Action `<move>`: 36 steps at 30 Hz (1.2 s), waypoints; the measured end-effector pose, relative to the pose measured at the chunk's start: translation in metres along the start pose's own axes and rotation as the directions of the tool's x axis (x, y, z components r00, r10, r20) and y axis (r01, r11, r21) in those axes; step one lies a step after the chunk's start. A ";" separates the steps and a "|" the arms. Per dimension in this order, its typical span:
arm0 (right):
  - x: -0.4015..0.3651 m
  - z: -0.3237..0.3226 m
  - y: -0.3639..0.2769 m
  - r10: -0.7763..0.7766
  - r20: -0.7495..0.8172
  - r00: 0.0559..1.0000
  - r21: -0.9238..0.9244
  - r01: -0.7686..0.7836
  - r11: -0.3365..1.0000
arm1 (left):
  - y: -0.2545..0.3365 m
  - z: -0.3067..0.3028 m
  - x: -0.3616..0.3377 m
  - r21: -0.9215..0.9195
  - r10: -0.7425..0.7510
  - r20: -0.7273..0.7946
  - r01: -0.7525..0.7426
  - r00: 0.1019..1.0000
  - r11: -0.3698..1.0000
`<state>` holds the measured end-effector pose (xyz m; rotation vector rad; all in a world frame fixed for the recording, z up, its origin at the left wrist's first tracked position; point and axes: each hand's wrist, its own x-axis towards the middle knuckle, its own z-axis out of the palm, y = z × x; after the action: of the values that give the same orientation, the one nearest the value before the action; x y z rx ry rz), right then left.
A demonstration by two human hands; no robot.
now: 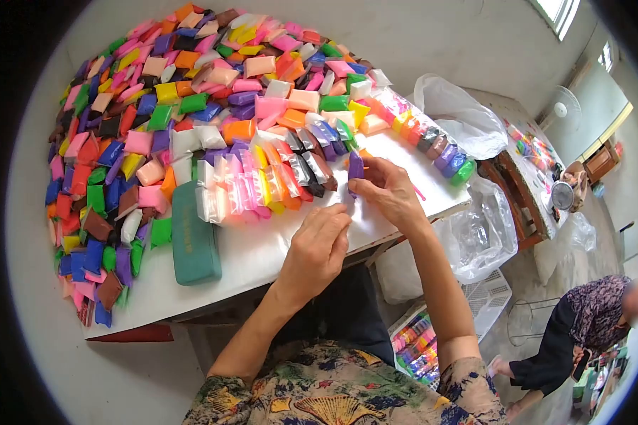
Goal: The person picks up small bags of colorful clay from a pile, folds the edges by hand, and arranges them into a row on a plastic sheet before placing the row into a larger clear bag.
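Observation:
My right hand (pixel 390 193) pinches a small purple packet (pixel 356 167) above the table's front edge. Close beside it, my left hand (pixel 315 245) has its fingers drawn together; what they hold, if anything, is hidden. Just beyond my hands lies a row of overlapping clear-ended packets (pixel 262 180) in peach, pink, yellow, orange, red, black and brown. More silver, blue and green packets (pixel 329 138) lie behind that row. A green oblong case (pixel 195 237) sits at the row's left end.
A big heap of coloured packets (pixel 163 113) covers the table's back and left. A filled strip of packets (pixel 425 134) lies at right, near clear plastic bags (pixel 468 120). Below stands a white crate (pixel 489 301) by packed strips (pixel 415 343). Another person (pixel 588 326) is at right.

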<state>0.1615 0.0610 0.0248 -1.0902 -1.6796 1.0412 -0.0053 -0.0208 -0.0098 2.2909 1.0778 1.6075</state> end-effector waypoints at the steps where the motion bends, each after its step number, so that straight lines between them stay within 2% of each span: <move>1: 0.003 0.001 0.004 -0.017 -0.029 0.999 -0.070 0.015 0.997 | 0.000 -0.002 -0.001 -0.029 -0.028 0.024 0.029 0.999 0.999; 4: 0.009 0.002 0.012 -0.097 -0.117 0.988 -0.240 0.067 0.968 | 0.001 -0.002 -0.001 -0.087 -0.090 0.040 0.093 0.995 0.992; 8: 0.010 0.012 0.011 -0.209 -0.054 0.976 -0.296 0.184 0.937 | 0.001 -0.002 0.001 -0.069 -0.079 0.058 0.083 0.995 0.994; 11: 0.012 0.019 0.004 -0.137 -0.008 0.990 -0.299 0.129 0.946 | 0.001 -0.003 0.003 -0.042 -0.064 0.048 0.066 0.997 0.997; 15: 0.013 0.020 0.011 -0.202 0.023 0.979 -0.401 0.194 0.895 | 0.001 -0.003 0.002 -0.059 -0.062 0.046 0.065 0.997 0.996; 21: 0.012 0.025 0.012 -0.214 -0.003 0.977 -0.457 0.190 0.869 | 0.000 -0.003 -0.001 -0.052 -0.057 0.108 0.063 0.993 0.997; 24: 0.010 0.028 0.012 -0.194 -0.058 0.979 -0.426 0.152 0.892 | -0.001 -0.003 -0.002 -0.044 -0.053 0.117 0.059 0.992 0.997; 30: 0.005 0.032 0.014 -0.239 -0.123 0.963 -0.318 0.190 0.929 | 0.000 -0.003 -0.002 -0.021 -0.048 0.135 0.051 0.990 0.998; 36: 0.005 0.037 0.016 -0.280 -0.159 0.947 -0.355 0.209 0.911 | -0.001 -0.002 -0.003 0.014 -0.026 0.149 0.024 0.988 1.000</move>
<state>0.1297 0.0630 -0.0001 -1.1189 -1.8052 0.4721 -0.0081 -0.0228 -0.0118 2.3529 1.0787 1.3983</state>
